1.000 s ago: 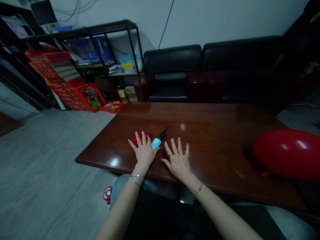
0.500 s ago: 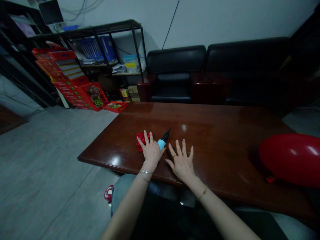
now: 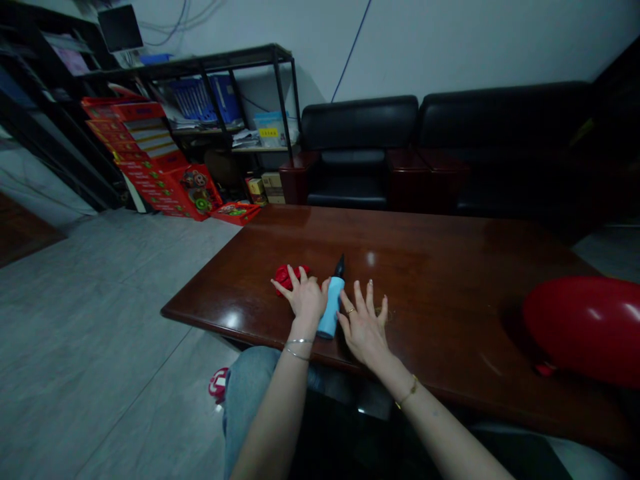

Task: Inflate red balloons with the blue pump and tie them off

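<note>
A light blue pump (image 3: 331, 308) with a black nozzle lies on the brown table (image 3: 425, 260), its nozzle pointing away from me. Just left of it, my left hand (image 3: 305, 298) is spread, its thumb beside the pump. Its fingertips reach over a bunch of red balloons (image 3: 287, 277), partly hidden by the fingers. On the pump's other side is my right hand (image 3: 366, 323), fingers apart, holding nothing. Some small thin yellowish thing (image 3: 391, 312) lies by its fingers, too small to make out.
An inflated red balloon (image 3: 590, 330) rests at the table's right. Behind the table are black sofas (image 3: 360, 123). Red boxes (image 3: 165, 180) are stacked at the back left, before a metal shelf (image 3: 235, 60).
The pump has come out from under my left hand and now shows in full, turned more upright in view. My left hand has shifted slightly right and its thumb has moved up.
</note>
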Demonstrator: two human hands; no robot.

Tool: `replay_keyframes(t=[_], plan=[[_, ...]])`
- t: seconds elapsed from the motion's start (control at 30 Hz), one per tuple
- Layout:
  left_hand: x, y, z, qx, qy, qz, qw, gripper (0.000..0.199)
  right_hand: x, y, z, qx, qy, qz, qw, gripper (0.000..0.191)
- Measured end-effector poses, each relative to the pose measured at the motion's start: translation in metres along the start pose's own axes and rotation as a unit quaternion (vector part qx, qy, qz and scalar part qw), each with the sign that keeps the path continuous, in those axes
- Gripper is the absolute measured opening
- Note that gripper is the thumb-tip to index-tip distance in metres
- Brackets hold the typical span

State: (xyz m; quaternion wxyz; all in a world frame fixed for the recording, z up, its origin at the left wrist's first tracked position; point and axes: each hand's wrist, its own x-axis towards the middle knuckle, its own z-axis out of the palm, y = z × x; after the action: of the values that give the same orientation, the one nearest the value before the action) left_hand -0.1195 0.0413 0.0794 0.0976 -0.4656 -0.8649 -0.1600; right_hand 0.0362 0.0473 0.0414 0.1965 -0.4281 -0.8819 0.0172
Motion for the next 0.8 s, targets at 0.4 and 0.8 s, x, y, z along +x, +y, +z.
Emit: replay_keyframes(t=[0.4, 0.8], plan=[[0.011, -0.072, -0.007, 0.042, -0.04, 0.07, 0.996, 0.036, -0.001, -0.028, -0.006, 0.03, -0.024, -0.041, 0.998, 0.062], [0.011, -0.123, -0.021, 0.061, -0.106, 0.141, 0.983, 0.039, -0.002, -0.009, -0.015, 0.019, -0.038, -0.066, 0.997, 0.055]])
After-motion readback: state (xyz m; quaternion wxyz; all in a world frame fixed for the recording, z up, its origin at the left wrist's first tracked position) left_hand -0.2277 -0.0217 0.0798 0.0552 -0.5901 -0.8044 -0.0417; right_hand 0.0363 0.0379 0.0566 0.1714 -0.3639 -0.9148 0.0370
